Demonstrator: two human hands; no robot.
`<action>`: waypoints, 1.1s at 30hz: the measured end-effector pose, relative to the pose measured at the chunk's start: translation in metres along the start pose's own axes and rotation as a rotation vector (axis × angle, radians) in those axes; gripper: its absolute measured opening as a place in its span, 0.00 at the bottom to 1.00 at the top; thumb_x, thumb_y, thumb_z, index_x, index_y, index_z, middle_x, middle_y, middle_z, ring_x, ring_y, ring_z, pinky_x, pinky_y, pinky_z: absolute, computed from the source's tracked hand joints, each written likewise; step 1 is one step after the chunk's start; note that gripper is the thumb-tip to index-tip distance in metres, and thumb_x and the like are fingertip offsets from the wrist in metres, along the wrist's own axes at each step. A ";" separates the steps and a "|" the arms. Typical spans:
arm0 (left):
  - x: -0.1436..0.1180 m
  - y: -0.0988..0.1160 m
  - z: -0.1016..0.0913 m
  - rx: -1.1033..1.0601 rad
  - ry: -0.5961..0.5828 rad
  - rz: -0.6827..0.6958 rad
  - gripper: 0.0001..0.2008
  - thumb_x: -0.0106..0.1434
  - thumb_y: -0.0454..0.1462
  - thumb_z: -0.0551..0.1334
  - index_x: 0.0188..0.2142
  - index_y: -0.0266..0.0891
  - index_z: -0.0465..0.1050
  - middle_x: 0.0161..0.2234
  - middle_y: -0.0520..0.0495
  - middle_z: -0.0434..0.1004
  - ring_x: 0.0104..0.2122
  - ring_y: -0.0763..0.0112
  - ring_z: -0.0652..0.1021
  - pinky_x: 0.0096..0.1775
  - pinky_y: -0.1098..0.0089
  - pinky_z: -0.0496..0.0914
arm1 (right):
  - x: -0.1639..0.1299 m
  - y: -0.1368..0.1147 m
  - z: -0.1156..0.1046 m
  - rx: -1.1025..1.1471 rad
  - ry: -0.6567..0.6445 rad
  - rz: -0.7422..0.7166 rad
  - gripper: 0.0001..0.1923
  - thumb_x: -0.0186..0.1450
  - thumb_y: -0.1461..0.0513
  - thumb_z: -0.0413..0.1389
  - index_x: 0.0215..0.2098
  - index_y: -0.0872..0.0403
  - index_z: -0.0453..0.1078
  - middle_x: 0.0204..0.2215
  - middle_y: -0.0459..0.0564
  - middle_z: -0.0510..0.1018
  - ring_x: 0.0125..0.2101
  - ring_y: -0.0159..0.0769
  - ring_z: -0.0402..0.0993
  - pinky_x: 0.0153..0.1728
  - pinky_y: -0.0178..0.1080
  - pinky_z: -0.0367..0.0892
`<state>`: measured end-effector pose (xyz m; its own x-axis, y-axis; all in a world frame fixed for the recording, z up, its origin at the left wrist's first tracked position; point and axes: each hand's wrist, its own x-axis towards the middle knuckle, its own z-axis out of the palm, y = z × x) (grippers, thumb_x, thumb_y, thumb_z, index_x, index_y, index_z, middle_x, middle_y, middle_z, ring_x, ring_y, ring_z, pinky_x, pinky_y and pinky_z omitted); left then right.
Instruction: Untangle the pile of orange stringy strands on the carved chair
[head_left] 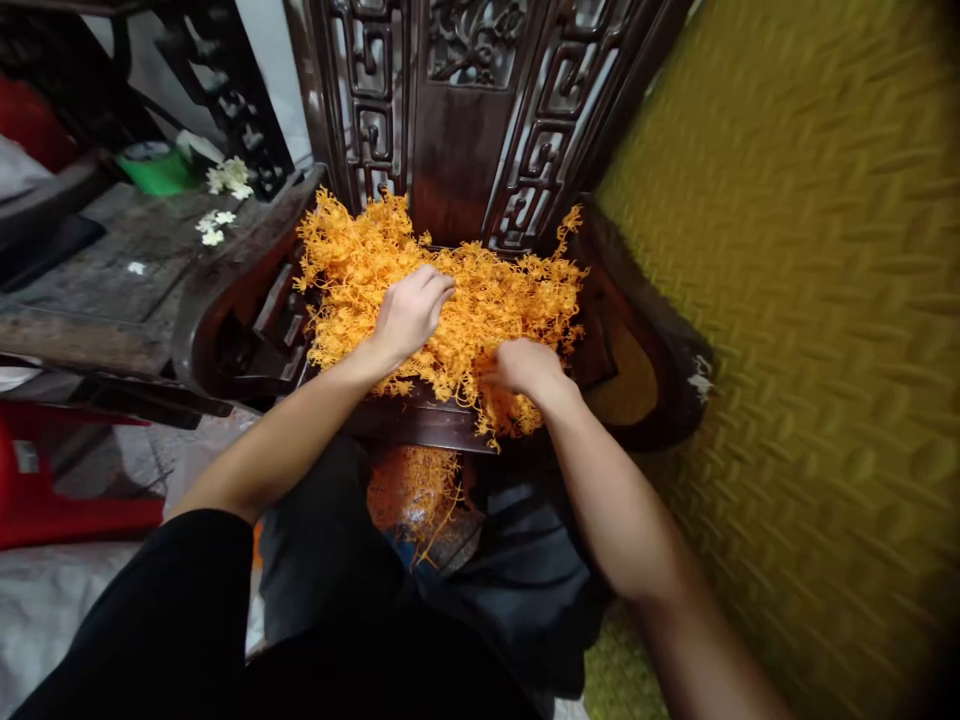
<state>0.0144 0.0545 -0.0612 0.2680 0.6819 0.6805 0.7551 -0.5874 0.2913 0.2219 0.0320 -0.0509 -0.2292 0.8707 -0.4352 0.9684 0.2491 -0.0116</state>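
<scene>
A heap of orange plastic sprigs lies piled on the seat of a dark carved wooden chair. My left hand rests palm down on the middle of the heap, fingers curled over the sprigs. My right hand is at the heap's near edge, fingers closed into a bunch of sprigs; it is blurred. More orange sprigs hang below the seat's front edge, between my knees.
A yellow woven mat covers the right side. A dark wooden table at left carries a green tape roll and small white flowers. A red plastic stool stands low at left.
</scene>
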 end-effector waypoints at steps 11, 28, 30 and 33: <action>-0.025 0.055 -0.039 -0.139 0.125 0.566 0.14 0.70 0.33 0.61 0.53 0.45 0.74 0.43 0.49 0.83 0.44 0.72 0.81 0.47 0.68 0.75 | -0.004 -0.054 -0.012 1.098 0.801 -0.712 0.10 0.68 0.59 0.56 0.41 0.50 0.80 0.39 0.49 0.81 0.42 0.39 0.78 0.46 0.43 0.74; -0.030 -0.055 -0.004 0.478 -0.413 -0.414 0.50 0.62 0.47 0.68 0.74 0.40 0.41 0.70 0.33 0.56 0.69 0.47 0.56 0.64 0.48 0.58 | 0.028 -0.022 -0.071 1.889 0.993 -0.428 0.19 0.62 0.49 0.66 0.30 0.56 0.74 0.18 0.40 0.67 0.20 0.24 0.62 0.23 0.30 0.60; -0.029 -0.064 0.002 0.479 -0.424 -0.466 0.47 0.61 0.46 0.69 0.73 0.42 0.46 0.69 0.34 0.59 0.68 0.48 0.58 0.62 0.48 0.60 | 0.026 -0.019 -0.079 1.840 1.025 -0.420 0.19 0.63 0.48 0.65 0.29 0.56 0.74 0.18 0.40 0.67 0.20 0.24 0.61 0.21 0.30 0.58; -0.028 -0.072 0.011 0.468 -0.410 -0.513 0.46 0.61 0.44 0.70 0.72 0.42 0.48 0.66 0.32 0.62 0.65 0.47 0.61 0.60 0.49 0.62 | 0.022 -0.014 -0.093 1.793 1.019 -0.388 0.19 0.65 0.47 0.63 0.30 0.55 0.73 0.17 0.39 0.65 0.18 0.24 0.58 0.19 0.30 0.56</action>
<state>-0.0408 0.0825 -0.1087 -0.0506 0.9762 0.2108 0.9917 0.0241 0.1266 0.1940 0.0872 0.0236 0.2488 0.9114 0.3277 -0.2641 0.3894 -0.8824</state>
